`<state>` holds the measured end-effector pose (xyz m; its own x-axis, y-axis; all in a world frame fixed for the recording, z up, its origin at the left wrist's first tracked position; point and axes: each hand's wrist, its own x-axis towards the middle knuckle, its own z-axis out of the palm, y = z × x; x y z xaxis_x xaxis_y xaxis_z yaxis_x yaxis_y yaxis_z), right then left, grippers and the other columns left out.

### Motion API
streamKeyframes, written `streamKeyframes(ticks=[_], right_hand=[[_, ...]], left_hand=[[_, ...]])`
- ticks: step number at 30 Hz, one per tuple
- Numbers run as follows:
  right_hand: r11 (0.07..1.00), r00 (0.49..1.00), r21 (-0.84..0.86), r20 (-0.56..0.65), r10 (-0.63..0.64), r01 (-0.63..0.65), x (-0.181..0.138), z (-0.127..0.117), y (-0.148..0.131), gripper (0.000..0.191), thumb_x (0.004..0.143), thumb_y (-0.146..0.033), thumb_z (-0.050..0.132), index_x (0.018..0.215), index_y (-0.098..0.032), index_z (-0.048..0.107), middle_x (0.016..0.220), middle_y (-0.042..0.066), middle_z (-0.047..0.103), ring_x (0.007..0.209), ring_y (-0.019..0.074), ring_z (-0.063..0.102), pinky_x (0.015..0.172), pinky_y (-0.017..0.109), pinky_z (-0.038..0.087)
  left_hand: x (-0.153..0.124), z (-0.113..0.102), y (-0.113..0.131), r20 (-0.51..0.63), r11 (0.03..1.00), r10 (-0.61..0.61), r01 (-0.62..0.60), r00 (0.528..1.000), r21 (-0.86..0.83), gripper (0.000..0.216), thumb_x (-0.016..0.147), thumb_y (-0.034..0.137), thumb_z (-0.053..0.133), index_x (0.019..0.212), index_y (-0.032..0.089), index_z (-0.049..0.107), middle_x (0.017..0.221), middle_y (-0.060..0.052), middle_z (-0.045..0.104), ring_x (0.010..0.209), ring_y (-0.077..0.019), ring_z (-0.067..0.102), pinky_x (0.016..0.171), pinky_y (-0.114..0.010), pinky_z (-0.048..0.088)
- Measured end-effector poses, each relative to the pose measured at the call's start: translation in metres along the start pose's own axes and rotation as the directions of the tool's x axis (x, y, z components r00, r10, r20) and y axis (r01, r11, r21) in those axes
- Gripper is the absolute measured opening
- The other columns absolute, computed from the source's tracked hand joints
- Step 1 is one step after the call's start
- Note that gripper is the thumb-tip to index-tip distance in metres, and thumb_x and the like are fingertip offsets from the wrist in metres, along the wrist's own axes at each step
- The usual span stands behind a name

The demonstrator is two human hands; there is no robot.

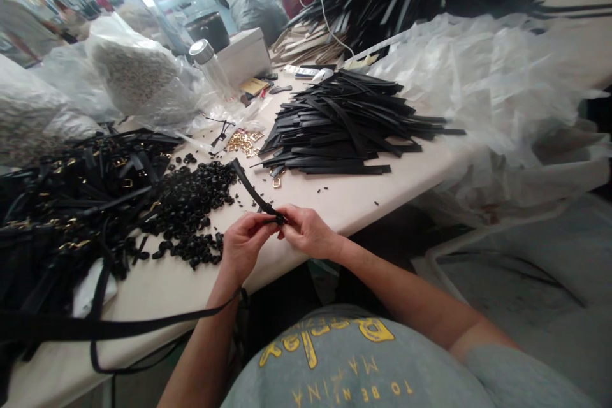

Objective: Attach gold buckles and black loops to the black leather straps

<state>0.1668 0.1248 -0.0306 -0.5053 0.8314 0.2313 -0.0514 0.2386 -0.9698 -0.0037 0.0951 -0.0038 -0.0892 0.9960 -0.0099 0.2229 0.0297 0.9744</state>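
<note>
Meeting above the near edge of the table (349, 204), your left hand (246, 245) and right hand (308, 231) pinch a black strap (252, 189) between closed fingertips, forearms (394, 277) angling in from both sides; its free end points far and left, near small black loops (205, 185).
</note>
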Motion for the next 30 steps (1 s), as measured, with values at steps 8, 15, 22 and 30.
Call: streamKeyframes(ticks=[8,15,22,30], right_hand=[[0.993,0.997,0.107,-0.053,0.064,-0.058,0.001,0.003,0.001,0.02,0.091,-0.034,0.058,0.099,-0.015,0.061,0.081,0.003,0.07,0.069,0.0132,0.067,0.065,0.024,0.055],[0.991,0.99,0.07,-0.083,0.118,-0.112,0.0,0.004,-0.001,0.013,0.091,-0.028,0.055,0.091,-0.016,0.06,0.068,-0.002,0.064,0.053,0.0089,0.061,0.052,0.018,0.049],[0.988,0.992,-0.111,-0.08,0.102,-0.111,-0.002,0.003,-0.003,0.009,0.088,-0.019,0.052,0.082,-0.018,0.058,0.061,-0.005,0.06,0.049,0.0071,0.053,0.051,0.017,0.04],[0.992,1.0,-0.128,0.02,0.021,-0.019,-0.003,0.0,-0.007,0.015,0.087,-0.018,0.05,0.086,-0.017,0.065,0.066,-0.003,0.061,0.055,0.0082,0.05,0.054,0.019,0.04]], left_hand=[[-0.002,0.0,0.003,0.05,0.999,-0.027,0.029,0.998,-0.044,0.018,0.073,0.031,0.078,0.086,0.019,0.077,0.073,-0.003,0.072,0.064,-0.0146,0.063,0.065,-0.027,0.052],[-0.002,-0.003,0.003,0.029,0.919,-0.248,0.244,0.968,-0.311,0.034,0.068,0.042,0.082,0.087,0.018,0.071,0.075,-0.002,0.071,0.062,-0.0124,0.064,0.06,-0.023,0.05],[0.007,-0.003,0.003,0.096,0.886,-0.245,0.263,0.965,-0.382,0.034,0.069,0.039,0.081,0.09,0.014,0.074,0.064,-0.001,0.065,0.056,-0.0089,0.055,0.055,-0.02,0.044],[0.013,-0.013,-0.001,0.229,0.904,-0.214,0.282,0.95,-0.321,0.025,0.072,0.038,0.076,0.084,0.016,0.075,0.06,0.0,0.061,0.052,-0.0101,0.051,0.05,-0.022,0.041]])
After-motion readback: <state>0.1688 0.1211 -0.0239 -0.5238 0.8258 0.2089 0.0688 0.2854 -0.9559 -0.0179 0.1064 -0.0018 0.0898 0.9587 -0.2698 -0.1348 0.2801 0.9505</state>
